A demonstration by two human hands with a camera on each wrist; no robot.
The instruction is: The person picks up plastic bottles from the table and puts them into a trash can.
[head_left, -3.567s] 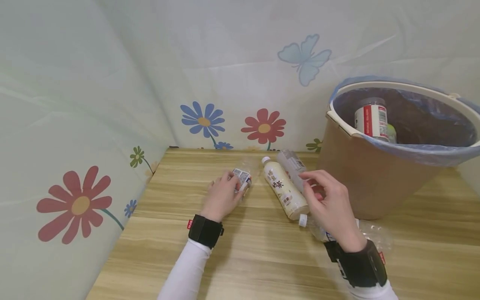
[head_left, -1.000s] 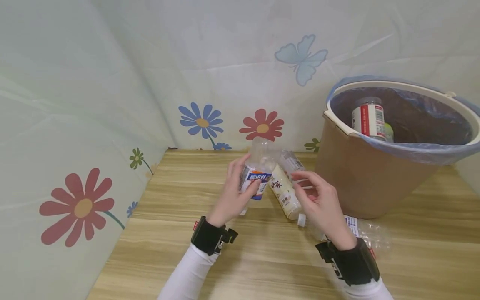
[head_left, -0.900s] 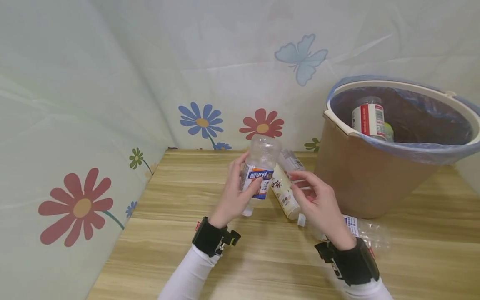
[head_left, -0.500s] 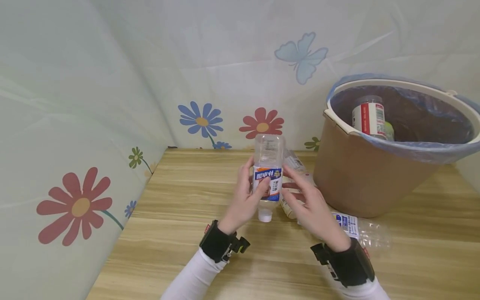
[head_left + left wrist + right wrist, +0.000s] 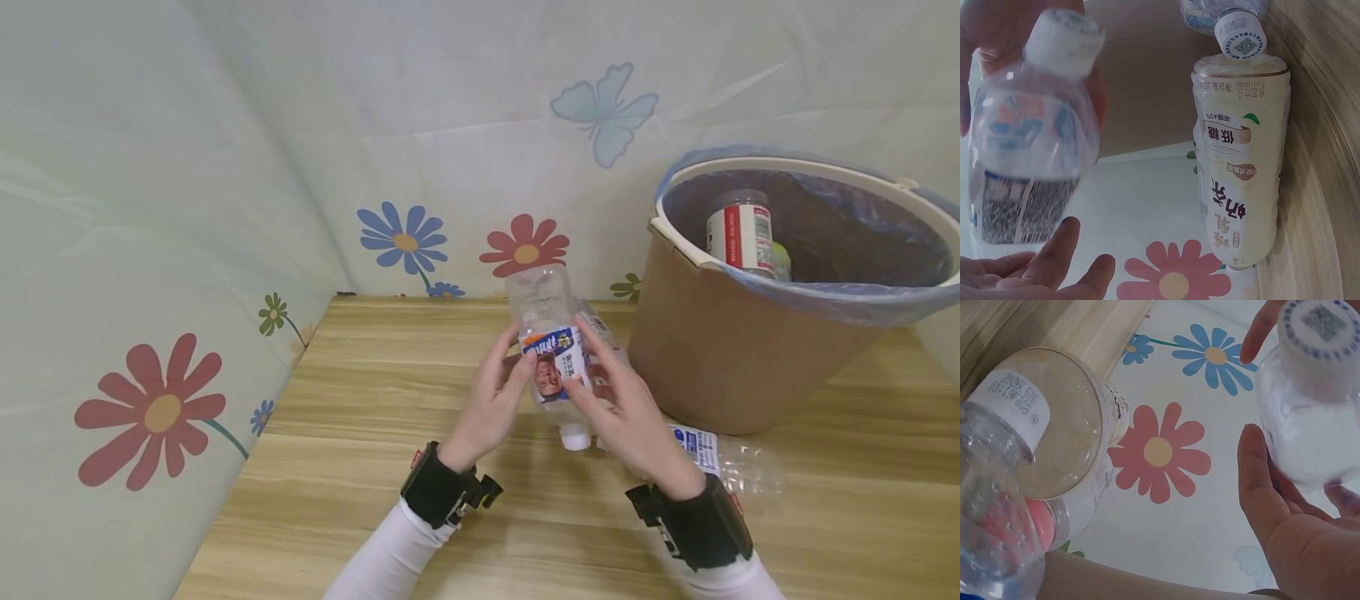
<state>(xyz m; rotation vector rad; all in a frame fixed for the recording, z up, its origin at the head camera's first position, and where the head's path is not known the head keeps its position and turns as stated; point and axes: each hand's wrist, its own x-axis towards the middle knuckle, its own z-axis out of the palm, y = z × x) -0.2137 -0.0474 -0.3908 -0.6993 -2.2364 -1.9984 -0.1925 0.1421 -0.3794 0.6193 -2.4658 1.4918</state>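
An empty clear plastic bottle (image 5: 542, 296) with a blue, orange and white label is held above the table, its white cap tilted down toward me. My left hand (image 5: 487, 408) grips its left side, thumb on the label. My right hand (image 5: 633, 421) holds it from the right, thumb also on the label. A cream milk tea bottle (image 5: 1238, 162) lies on the table behind, mostly hidden by the hands in the head view. Beside it is a clear bottle (image 5: 596, 321) whose pink cap (image 5: 1041, 525) shows in the right wrist view. Another clear bottle (image 5: 742, 467) lies beneath my right forearm.
A tall brown bin (image 5: 697, 358) with a blue liner stands on the right of the wooden table (image 5: 360, 500). Inside it sit a jar (image 5: 738, 237) with a red and white label and something green (image 5: 782, 262). A flower-printed curtain (image 5: 450, 125) closes off the back and left.
My left hand has picked up the clear bottle from the table and moved it right, turning its cap toward me. My right hand has come in and taken hold of its right side.
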